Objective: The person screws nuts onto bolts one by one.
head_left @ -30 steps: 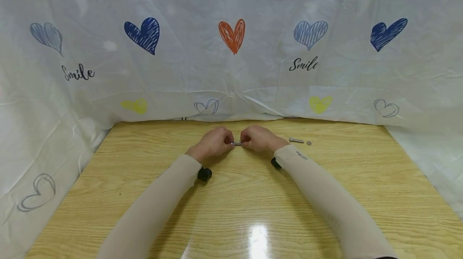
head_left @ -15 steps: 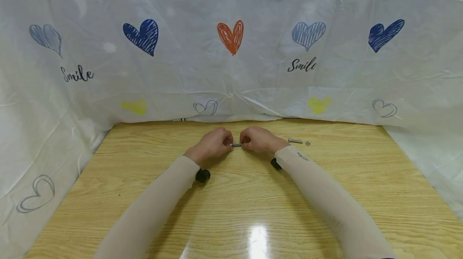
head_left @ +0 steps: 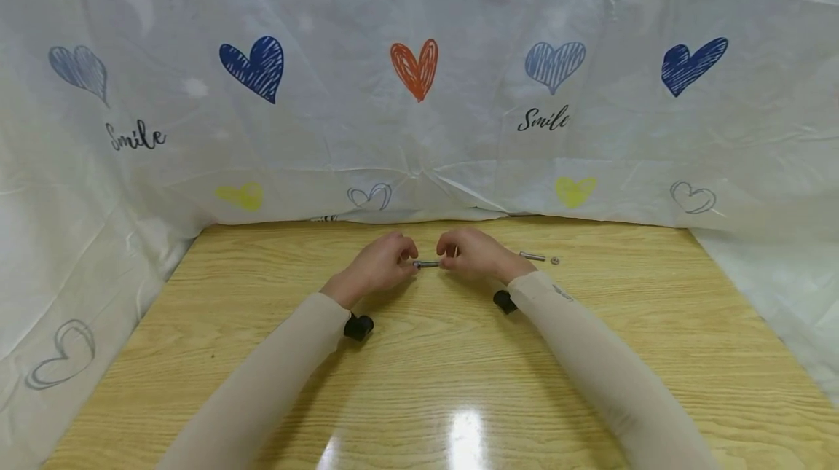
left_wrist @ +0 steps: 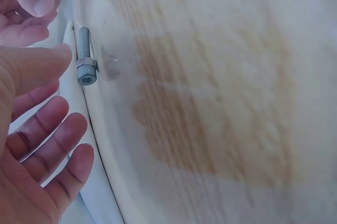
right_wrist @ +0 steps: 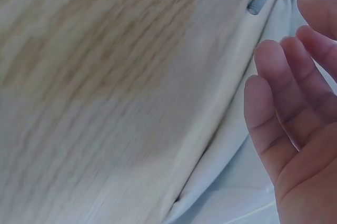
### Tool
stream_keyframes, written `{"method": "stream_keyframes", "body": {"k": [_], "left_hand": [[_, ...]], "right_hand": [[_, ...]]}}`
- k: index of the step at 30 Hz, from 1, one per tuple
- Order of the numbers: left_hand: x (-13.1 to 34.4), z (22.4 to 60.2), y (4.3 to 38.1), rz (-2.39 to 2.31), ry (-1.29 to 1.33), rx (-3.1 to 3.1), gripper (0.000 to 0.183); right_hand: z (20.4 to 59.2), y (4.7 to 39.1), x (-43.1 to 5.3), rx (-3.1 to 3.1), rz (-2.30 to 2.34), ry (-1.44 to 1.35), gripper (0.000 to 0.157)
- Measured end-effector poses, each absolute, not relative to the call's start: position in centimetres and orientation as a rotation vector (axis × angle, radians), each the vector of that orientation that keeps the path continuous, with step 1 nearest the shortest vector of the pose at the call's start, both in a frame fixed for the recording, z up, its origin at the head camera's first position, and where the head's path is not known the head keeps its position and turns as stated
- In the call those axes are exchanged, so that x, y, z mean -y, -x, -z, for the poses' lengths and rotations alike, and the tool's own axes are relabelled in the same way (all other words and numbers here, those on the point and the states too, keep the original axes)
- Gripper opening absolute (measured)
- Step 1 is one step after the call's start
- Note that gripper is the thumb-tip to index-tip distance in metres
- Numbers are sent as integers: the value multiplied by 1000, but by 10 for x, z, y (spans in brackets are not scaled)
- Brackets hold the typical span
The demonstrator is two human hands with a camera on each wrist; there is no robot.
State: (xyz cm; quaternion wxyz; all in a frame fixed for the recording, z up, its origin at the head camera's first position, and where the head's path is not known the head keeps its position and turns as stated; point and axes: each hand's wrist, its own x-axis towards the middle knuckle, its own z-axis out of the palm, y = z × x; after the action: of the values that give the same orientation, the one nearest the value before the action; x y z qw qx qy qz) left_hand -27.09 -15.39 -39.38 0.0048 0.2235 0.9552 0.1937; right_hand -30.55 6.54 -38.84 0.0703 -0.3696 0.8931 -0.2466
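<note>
Grey metal bolt (left_wrist: 84, 42), nut (left_wrist: 86, 62) near its head, lies on the table (head_left: 406, 368) between my left hand (head_left: 383, 262) and right hand (head_left: 477, 255); fingers (left_wrist: 59, 137) loose, holding nothing; a stray nudge could roll it.

Surroundings: creasing and glare noted

A glossy, light-brown wood-grain table (head_left: 419, 368) extends beneath the left hand (head_left: 376, 264) and right hand (head_left: 477, 255); white glare (head_left: 467, 441) marks it nearside of both. A creased white fabric sheet (head_left: 485, 4) hangs beyond them. Prints observed: an orange scribbled heart (head_left: 414, 71) beyond the gap between the hands; a dark-blue hatched heart (head_left: 254, 68) beyond and left of the left; black "Smile" lettering (head_left: 544, 119) beyond and right of the right.
</note>
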Motion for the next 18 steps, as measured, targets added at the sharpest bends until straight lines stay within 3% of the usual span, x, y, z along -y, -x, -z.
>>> {"method": "stream_keyframes", "body": {"k": [18], "left_hand": [[148, 389, 247, -744, -751, -3006, 20]], "right_hand": [[387, 282, -83, -2695, 868, 1149, 18]]}}
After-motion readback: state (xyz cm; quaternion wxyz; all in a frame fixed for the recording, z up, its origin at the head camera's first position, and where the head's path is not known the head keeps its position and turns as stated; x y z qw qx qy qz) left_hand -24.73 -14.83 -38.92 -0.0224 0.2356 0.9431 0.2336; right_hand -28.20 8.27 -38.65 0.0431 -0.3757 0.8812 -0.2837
